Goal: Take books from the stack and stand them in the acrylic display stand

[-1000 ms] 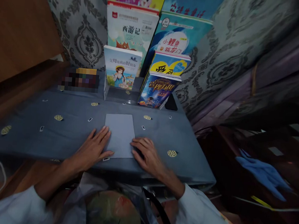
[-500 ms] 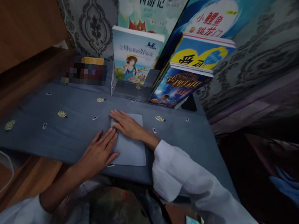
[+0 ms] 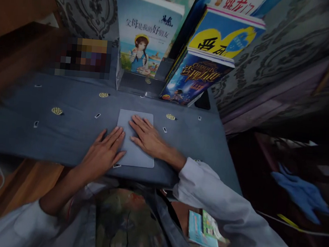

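Observation:
A light grey rectangular sheet [image 3: 138, 157] with slightly rounded corners lies flat on the dark blue tablecloth [image 3: 71, 138]. My right hand [image 3: 148, 137] rests palm down on its upper right part, fingers spread and pointing up and left. At the sheet's left edge is my left hand [image 3: 104, 149], laid flat with its fingertips and thumb over the edge and the rest on the cloth. Neither hand grips anything. Whether the sheet is a single piece or folded, I cannot tell.
Behind the sheet, a clear stand [image 3: 139, 84] holds several upright books, among them a blue one [image 3: 149, 37] and a dark blue one [image 3: 194, 78]. A black flat object [image 3: 203, 100] lies beside them. Below the table are booklets [image 3: 202, 230] and a blue cloth [image 3: 299, 191].
My right hand has slid right, from the sheet's upper left corner onto its upper right part, fingers now more spread. My left hand stays at the left edge. The camera view has tilted lower.

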### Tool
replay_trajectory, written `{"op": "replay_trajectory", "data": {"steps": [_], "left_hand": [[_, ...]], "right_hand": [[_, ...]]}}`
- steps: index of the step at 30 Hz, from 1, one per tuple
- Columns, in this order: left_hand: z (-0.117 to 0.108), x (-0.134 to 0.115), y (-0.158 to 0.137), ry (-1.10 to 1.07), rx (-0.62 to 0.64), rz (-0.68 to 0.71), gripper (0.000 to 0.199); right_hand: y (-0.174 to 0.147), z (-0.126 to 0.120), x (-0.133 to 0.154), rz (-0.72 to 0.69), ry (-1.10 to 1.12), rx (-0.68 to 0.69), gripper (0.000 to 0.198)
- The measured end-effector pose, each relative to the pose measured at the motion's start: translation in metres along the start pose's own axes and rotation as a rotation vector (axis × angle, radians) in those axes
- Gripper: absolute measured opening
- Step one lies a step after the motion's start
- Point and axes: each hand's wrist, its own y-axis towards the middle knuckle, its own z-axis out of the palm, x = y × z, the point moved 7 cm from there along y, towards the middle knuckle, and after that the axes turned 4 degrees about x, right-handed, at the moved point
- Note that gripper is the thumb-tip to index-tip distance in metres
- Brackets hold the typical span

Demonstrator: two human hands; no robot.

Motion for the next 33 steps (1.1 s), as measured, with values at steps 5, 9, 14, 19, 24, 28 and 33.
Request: {"op": "replay_trajectory", "data": {"steps": [5, 9, 14, 19, 24, 28, 33], "left_hand": [[0.000, -0.004, -0.008, -0.002, 0.006, 0.029, 0.064], [0.000, -0.021, -0.031, 0.025, 0.033, 0.147, 0.091], [0.005, -0.042, -0.062, 0.053, 0.100, 0.248, 0.089], [-0.020, -0.034, -0.065, -0.072, 0.060, 0.322, 0.076], [-0.070, -0.009, -0.033, -0.619, 0.000, 0.159, 0.040], [-0.059, 0.015, 0.012, -0.817, -0.174, -0.189, 0.036], [-0.022, 0.033, 0.059, -0.897, -0.174, -0.253, 0.038]], "right_hand": [[-0.056, 0.003, 0.031, -0.025, 0.016, 0.052, 0.070], [-0.095, 0.003, 0.060, -0.070, 0.014, 0.106, 0.095], [-0.129, 0.012, 0.085, -0.149, 0.015, 0.166, 0.085], [-0.136, -0.010, 0.080, -0.163, 0.294, -0.014, 0.050], [-0.119, -0.060, 0.056, 0.072, 0.767, -0.323, 0.030], [-0.092, -0.073, 0.027, 0.271, 0.770, -0.606, 0.031], [-0.060, -0.057, -0.021, 0.320, 0.668, -0.725, 0.041]]}}
